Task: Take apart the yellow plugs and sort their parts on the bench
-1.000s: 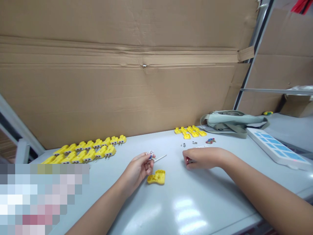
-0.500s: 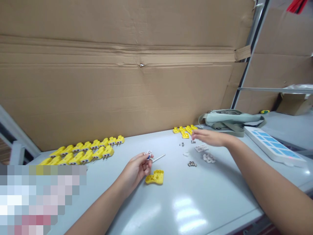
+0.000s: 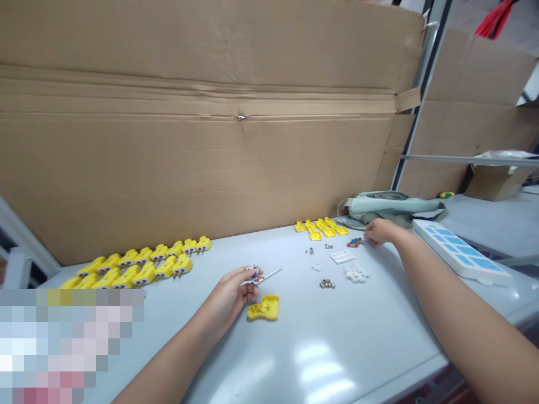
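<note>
My left hand (image 3: 239, 289) is closed, pinching a small white plastic part (image 3: 255, 269) with a blue bit on it. A thin metal rod (image 3: 269, 276) sticks out of the same grip to the right. Just below those fingers a yellow plug shell half (image 3: 269, 307) lies with its hollow side up. My right hand (image 3: 378, 233) is reached far over the table, fingers curled down and drawn together, beside a small pile of red and blue parts (image 3: 355, 242). What its fingertips hold, if anything, is hidden.
Yellow plugs (image 3: 145, 272) stand in two rows at left. Shell halves (image 3: 327, 226), white parts (image 3: 357, 274), white strips (image 3: 343, 256) and metal pieces (image 3: 327, 284) lie at right. Behind are a pale green bag (image 3: 379, 205), a white-and-blue case (image 3: 461, 252) and a cardboard wall (image 3: 210, 168).
My right hand has moved right, from above the yellow shell halves to beside the red and blue parts, which now show. My left hand keeps its grip. The view has shifted slightly.
</note>
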Demonstrator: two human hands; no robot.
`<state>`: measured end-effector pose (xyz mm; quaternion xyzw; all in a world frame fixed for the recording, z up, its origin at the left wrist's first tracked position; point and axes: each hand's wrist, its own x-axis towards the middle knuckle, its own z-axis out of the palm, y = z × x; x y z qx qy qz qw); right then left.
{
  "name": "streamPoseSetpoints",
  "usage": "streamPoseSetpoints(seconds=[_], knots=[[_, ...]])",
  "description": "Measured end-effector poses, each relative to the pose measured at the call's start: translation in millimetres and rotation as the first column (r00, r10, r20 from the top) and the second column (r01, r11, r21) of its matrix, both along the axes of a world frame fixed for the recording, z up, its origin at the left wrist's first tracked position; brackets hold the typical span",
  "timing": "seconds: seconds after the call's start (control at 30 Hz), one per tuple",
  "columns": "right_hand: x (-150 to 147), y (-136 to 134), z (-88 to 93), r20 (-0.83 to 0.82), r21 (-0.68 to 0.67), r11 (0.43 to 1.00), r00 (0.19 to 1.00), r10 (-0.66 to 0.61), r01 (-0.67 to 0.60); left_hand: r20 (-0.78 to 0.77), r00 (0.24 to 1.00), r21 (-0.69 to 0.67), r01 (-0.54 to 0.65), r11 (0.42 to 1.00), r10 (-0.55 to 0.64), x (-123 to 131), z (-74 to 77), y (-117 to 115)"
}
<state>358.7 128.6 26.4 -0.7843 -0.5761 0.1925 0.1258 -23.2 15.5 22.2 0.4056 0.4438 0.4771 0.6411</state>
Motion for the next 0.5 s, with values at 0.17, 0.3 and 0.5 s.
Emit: streamPoseSetpoints(seconds=[0.17,0.3,0.5], knots=[[-3,1,0.9,-0.111,-0.073,0.997,0.993,-0.027,0.019,-0.003,1.0,-0.01,-0.008,1.0,0.008,1,2.9,-2],[-9,-2,4.4,-0.116,-0.076,0.997,0.993,0.02,-0.029,-0.021,1.0,-0.011,-0.019,1.0,0.019,1,4.8,-3],[-15,-10,8.2,-0.07,-0.021,0.995,0.993,0.096,-0.097,-0.016,1.0,-0.017,-0.007,1.0,0.007,1,4.5,-2]])
